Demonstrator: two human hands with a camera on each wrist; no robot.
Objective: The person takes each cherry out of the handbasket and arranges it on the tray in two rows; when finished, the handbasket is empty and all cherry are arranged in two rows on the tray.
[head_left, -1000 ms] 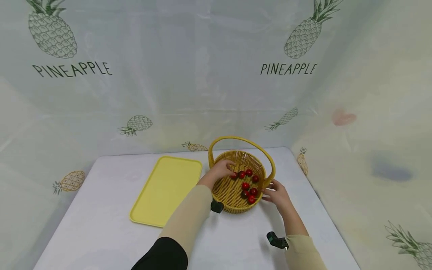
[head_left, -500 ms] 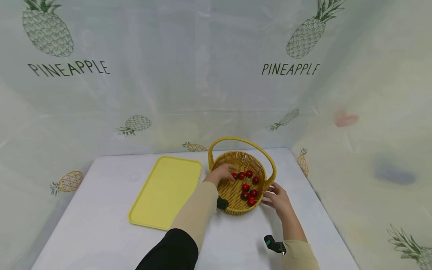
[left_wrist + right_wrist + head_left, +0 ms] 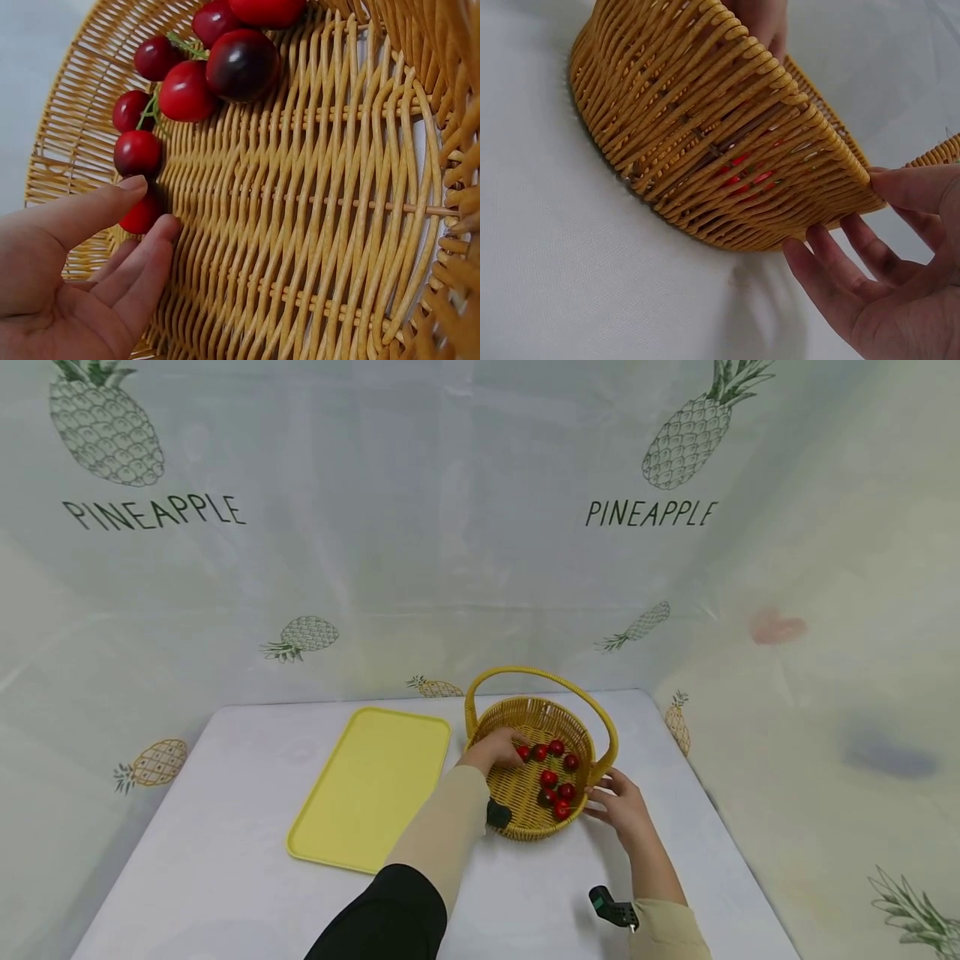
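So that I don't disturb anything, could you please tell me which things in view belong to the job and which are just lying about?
Seem part of the job:
basket, touched by the right hand
cherries inside it, with the left hand at one

Apparently just there:
yellow tray, untouched, role unclear
pineapple-print backdrop

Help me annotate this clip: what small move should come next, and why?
Probably the left hand should gently pinch the nearest red cherry: its thumb and fingertips flank that fruit, though a firm grip isn't clear, and the right hand touches the basket, which may steady it.
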